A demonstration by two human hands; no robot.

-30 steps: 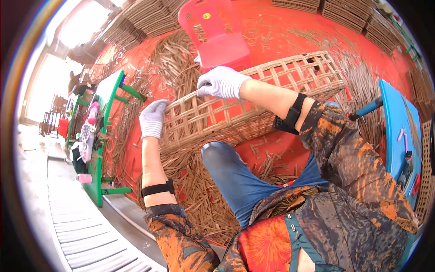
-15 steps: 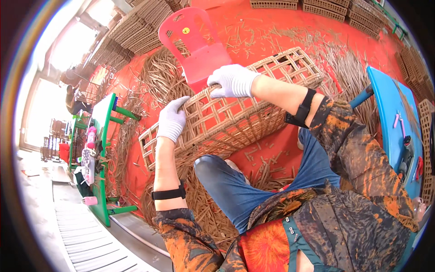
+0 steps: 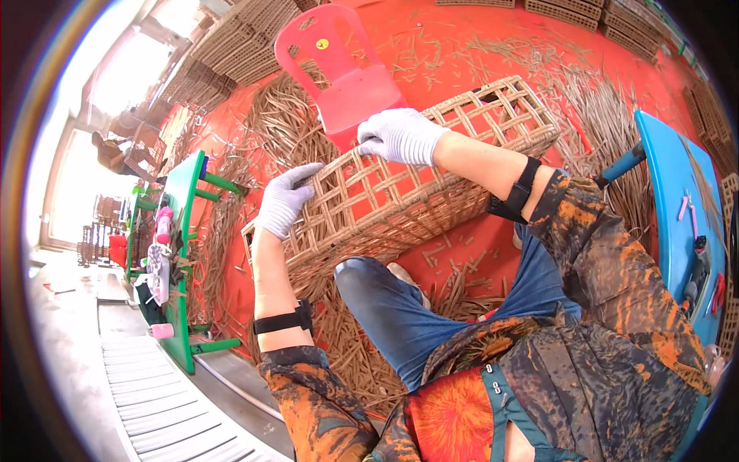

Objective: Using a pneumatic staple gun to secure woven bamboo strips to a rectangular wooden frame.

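Observation:
A long brown wicker basket (image 3: 362, 204) with an open-lattice side facing up lies slanted across my knees. My right hand (image 3: 402, 137), in a white ribbed glove, is closed over the basket's far edge near its middle, with the fingertips curled out of sight. My left hand (image 3: 286, 202), gloved alike, straddles the same edge farther left. Its index finger reaches along the rim, and the thumb presses on the near side of it. The weave hides the other left fingers.
A red plastic chair (image 3: 358, 96) stands just beyond the basket. A blue table (image 3: 677, 200) with tools is at right, a green table (image 3: 187, 254) at left. Loose strips (image 3: 346, 346) litter the red floor. Stacked baskets (image 3: 246, 38) stand behind; a person (image 3: 115, 154) is far left.
The whole view has shifted slightly, so most things appear a little farther right. Both hands keep their places on the basket, with the left wrist bent slightly differently. The far person's posture has changed.

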